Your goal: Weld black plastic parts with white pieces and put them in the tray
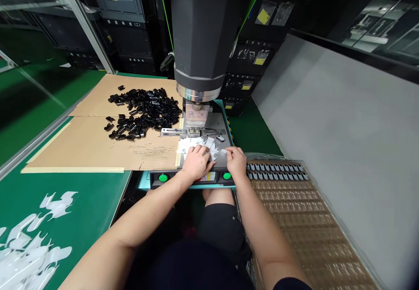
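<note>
- Head view, centre of the frame: the left hand (197, 162) lies over a heap of white pieces (187, 143), its fingers slightly spread; whether they grip any, I cannot tell.
- Just right of centre: the right hand (236, 161) pinches a small white piece (224, 151) between thumb and fingertips, beside the heap.
- Upper centre: a dark machine head (203, 32) stands above the heap.
- Left of centre: black parts (150, 109) lie piled on cardboard (81, 144).
- Lower right: a tray (294, 222) holds rows of grey parts (278, 176).

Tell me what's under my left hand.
Your left hand rests over loose white pieces on the metal plate. Some show beyond your fingertips. Whatever lies directly beneath your palm is covered, so I can't tell.
</note>
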`<state>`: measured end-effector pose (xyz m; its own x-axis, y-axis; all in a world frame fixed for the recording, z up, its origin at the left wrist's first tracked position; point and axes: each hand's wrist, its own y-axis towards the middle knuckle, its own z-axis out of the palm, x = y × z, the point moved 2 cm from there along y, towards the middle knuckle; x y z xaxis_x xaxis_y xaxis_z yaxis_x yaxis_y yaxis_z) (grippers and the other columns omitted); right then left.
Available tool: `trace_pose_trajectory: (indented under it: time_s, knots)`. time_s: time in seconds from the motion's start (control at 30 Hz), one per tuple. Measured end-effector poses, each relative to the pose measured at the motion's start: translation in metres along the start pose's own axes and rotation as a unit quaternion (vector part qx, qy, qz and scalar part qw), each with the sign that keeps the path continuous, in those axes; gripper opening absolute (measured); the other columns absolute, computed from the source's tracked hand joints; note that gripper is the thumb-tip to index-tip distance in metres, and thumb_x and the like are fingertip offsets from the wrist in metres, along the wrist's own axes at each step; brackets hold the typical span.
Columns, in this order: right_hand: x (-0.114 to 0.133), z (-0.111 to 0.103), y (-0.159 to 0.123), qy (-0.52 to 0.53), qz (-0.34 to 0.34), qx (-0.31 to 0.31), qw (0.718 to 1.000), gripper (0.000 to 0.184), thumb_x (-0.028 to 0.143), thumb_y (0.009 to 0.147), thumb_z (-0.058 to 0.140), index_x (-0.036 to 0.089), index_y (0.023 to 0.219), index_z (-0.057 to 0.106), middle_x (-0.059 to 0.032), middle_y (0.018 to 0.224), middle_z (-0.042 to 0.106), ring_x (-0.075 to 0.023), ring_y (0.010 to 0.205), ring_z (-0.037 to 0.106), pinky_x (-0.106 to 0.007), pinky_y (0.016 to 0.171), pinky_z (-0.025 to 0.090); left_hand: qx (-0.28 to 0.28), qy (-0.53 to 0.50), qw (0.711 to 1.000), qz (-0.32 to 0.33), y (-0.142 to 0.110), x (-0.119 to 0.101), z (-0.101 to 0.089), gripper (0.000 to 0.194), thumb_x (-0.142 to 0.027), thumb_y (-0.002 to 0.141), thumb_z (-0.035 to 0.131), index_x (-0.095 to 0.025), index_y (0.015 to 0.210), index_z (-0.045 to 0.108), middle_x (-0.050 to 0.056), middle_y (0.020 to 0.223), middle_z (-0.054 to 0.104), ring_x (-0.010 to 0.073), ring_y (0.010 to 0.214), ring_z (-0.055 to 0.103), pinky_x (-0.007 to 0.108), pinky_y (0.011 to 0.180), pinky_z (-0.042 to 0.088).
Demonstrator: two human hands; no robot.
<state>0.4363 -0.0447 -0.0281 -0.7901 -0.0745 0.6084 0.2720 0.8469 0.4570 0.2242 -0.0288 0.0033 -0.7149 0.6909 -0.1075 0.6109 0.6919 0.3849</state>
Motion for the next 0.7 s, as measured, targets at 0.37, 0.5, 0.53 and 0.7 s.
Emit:
trace_pose_trajectory:
  time_s: [0.37, 0.5, 0.53, 0.7]
  knots:
    - [0.008, -0.002, -0.001, -0.142, -0.061, 0.081, 0.985, 0.023, 0.018, 0.094, 0.060, 0.019, 0.111, 0.075, -0.0133, 0.114, 0.068, -0.0308, 0.107, 0.055, -0.042, 0.098, 0.047, -0.036, -0.032, 0.998, 0.030, 0.000, 0.001, 0.002, 0.029, -0.035, 0.107, 0.052, -0.020, 0.093, 0.073, 0.015, 0.117, 0.070, 0.0333, 0.113, 0.058, 0.054, 0.088, 0.044]
    - [0.007, -0.005, 0.005, -0.163, -0.078, 0.089, 0.980, 0.020, 0.021, 0.100, 0.054, 0.021, 0.102, 0.073, -0.0123, 0.106, 0.067, -0.0296, 0.103, 0.055, -0.040, 0.094, 0.046, -0.080, -0.146, 0.986, 0.024, -0.006, 0.004, -0.003, 0.018, -0.032, 0.106, 0.057, -0.022, 0.099, 0.071, 0.011, 0.117, 0.073, 0.0291, 0.112, 0.063, 0.050, 0.093, 0.051]
    - [0.007, -0.006, 0.007, -0.158, -0.081, 0.081, 0.981, 0.020, 0.021, 0.101, 0.053, 0.021, 0.101, 0.072, -0.0118, 0.105, 0.066, -0.0291, 0.102, 0.056, -0.039, 0.093, 0.047, -0.096, -0.189, 0.977, 0.017, -0.008, 0.008, -0.006, 0.015, -0.031, 0.105, 0.059, -0.022, 0.101, 0.070, 0.009, 0.116, 0.074, 0.0271, 0.112, 0.064, 0.047, 0.095, 0.053]
    - [0.016, -0.007, 0.023, -0.104, -0.080, 0.041, 0.991, 0.024, 0.020, 0.100, 0.049, 0.021, 0.118, 0.064, -0.0111, 0.111, 0.067, -0.0271, 0.097, 0.062, -0.036, 0.087, 0.049, -0.157, -0.281, 0.942, -0.091, -0.008, 0.062, -0.017, 0.005, -0.028, 0.101, 0.064, -0.023, 0.100, 0.067, 0.007, 0.115, 0.077, 0.0212, 0.102, 0.073, 0.038, 0.093, 0.061]
